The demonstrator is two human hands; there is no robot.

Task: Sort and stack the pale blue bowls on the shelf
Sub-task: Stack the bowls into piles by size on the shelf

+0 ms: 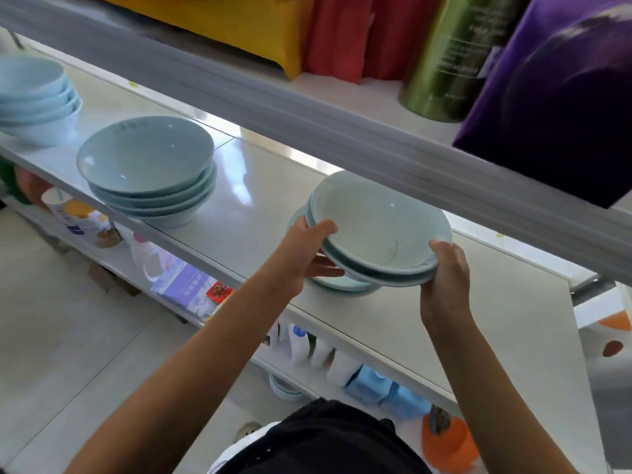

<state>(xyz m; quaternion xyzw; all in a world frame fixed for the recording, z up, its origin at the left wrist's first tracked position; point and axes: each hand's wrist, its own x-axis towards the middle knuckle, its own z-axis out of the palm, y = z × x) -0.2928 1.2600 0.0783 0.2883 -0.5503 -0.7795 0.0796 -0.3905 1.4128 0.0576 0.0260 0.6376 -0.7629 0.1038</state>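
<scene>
Your left hand grips the near-left rim of a nested pair of pale blue bowls, thumb hooked over the top edge and fingers curled underneath. Your right hand clasps the near-right rim of the same pair, with the thumb on the lip. You hold the pair tilted, its hollow turned toward you, just above a low pile of bowls of the same colour that sits on the white shelf near its front edge.

Further left on that shelf stands a middle stack of wide pale blue bowls. The top bowl carries a faint stamped mark inside its far rim, too small to read. At the far left sits another stack of deeper pale blue bowls.

On the board above, a green canister bears several lines of pale print, blurred beyond reading. It stands between a red cloth item and a purple one.

On the lower shelf, a purple packet shows white characters, and you cannot make them out.
</scene>
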